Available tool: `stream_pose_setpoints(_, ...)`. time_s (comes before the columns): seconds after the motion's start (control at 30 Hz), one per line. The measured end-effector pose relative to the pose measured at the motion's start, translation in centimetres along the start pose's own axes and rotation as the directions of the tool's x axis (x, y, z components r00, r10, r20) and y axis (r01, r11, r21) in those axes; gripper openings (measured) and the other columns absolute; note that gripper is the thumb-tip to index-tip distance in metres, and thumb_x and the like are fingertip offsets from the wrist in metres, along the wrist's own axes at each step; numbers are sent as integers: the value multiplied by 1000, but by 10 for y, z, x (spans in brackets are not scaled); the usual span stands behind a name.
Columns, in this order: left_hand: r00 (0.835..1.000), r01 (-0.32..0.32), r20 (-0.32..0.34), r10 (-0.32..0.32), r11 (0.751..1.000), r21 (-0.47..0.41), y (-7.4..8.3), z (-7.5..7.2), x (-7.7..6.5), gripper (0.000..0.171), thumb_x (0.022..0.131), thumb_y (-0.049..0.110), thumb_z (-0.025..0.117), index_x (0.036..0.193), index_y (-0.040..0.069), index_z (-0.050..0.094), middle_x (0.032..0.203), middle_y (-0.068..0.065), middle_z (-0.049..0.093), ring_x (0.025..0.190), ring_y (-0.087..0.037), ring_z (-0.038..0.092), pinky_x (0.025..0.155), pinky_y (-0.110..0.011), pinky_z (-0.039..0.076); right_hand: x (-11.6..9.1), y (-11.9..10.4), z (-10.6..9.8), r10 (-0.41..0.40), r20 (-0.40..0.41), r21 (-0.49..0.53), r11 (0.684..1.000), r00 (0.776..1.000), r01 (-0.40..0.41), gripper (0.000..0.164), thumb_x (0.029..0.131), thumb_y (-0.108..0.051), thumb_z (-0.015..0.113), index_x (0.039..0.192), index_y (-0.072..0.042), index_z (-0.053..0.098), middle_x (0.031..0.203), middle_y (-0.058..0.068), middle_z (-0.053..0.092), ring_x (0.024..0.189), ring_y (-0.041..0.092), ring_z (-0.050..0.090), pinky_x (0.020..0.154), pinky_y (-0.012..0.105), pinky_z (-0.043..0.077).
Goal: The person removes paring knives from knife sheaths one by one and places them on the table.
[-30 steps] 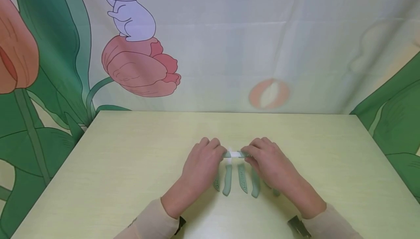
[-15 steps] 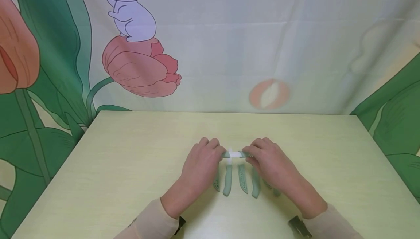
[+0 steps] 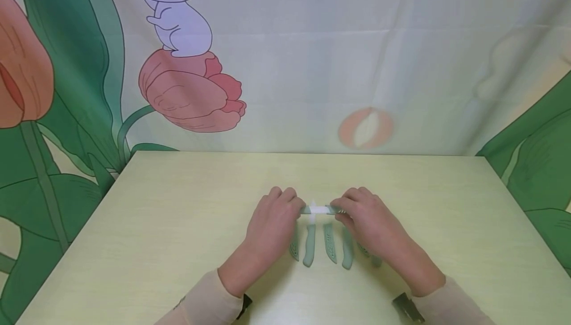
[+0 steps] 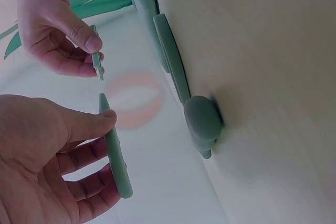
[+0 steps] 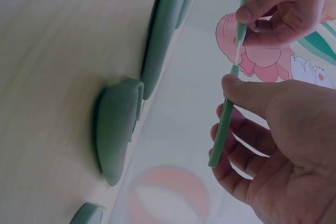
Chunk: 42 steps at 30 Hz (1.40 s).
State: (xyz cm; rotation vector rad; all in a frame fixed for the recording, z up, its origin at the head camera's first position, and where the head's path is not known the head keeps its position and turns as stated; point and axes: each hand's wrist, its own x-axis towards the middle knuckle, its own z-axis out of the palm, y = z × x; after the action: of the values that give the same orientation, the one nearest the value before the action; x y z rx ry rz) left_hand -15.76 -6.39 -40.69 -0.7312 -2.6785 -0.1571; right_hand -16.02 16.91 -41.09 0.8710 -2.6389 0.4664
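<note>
Above the table, my left hand (image 3: 272, 223) pinches the green handle (image 4: 116, 161) of a small knife between thumb and fingers. My right hand (image 3: 373, 221) pinches a slim green blade sheath (image 5: 223, 124) at the other side. Between the hands a stretch of white blade (image 3: 318, 210) shows, held level, its far part inside the sheath. Below on the table lie another green-handled knife (image 3: 309, 245) with its white blade bare, a green perforated sheath (image 3: 329, 243) and a second green handle (image 3: 347, 250). More green pieces are partly hidden by the hands.
The pale wooden table (image 3: 178, 236) stretches out on both sides of the hands. A printed cloth (image 3: 290, 67) with tulips and a white animal hangs behind its far edge. Dark straps show at both wrists.
Both hands have drawn very slightly apart, so a little more white blade shows between handle and sheath. The pieces on the table lie as before.
</note>
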Motion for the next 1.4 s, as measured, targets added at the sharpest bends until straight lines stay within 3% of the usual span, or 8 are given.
stream_pose_setpoints(1.4, 1000, 13, 12, -13, 1000, -3, 0, -2, -1, 16, 88, 6, 86, 100, 12, 80, 86, 0, 60, 73, -19, 44, 62, -25, 39, 0, 0, -1, 13, 13, -9, 1000, 1000, -13, 29, 83, -1, 90, 109, -8, 80, 101, 5, 73, 85, 23, 61, 73, 35, 54)
